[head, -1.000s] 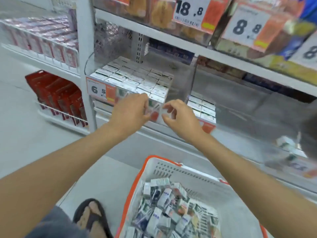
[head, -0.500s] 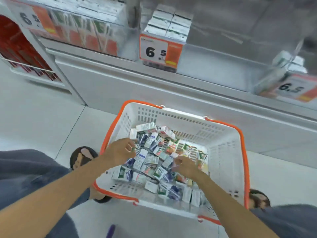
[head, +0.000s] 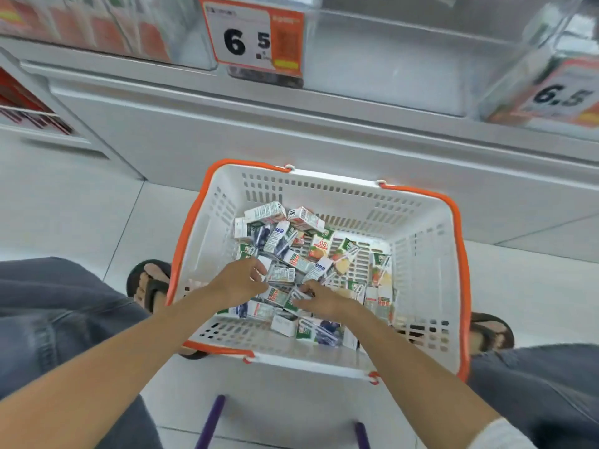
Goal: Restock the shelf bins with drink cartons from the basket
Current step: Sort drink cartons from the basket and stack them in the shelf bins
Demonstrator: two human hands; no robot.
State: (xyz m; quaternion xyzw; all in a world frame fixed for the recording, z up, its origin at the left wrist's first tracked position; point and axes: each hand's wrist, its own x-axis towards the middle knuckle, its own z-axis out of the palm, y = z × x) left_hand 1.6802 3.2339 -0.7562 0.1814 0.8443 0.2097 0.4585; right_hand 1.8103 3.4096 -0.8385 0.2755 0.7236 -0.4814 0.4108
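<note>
At far left, red packs point(head: 19, 102) sit behind a wire rail on a low shelf. A grey trouser leg point(head: 55, 322) fills the lower left, and a foot in a dark sandal point(head: 149, 285) stands on the floor just beside the basket's left rim. Above, a clear bin point(head: 97, 30) of orange-fronted cartons sits on the shelf, with a price tag point(head: 256, 37) reading 6 5 to its right.

The basket point(head: 421, 286), white with orange rim, stands on the floor below the shelf, between the feet. A loose heap of drink cartons point(head: 291, 241) lies in it, mostly toward its left and middle; some bare floor of the basket shows at right.

The left hand point(head: 236, 285) reaches into the heap, its fingers curled on a small carton point(head: 281, 274) with a barcode face; the grip looks closed on it. Just to the right, the right hand point(head: 321, 299) lies low on the heap, fingers pinching another carton point(head: 296, 294). The two hands are near each other, not touching.

Further right, a second bin point(head: 551, 85) holds a blurred tag reading 6.5. A second sandalled foot point(head: 492, 330) shows by the basket's right rim.
</note>
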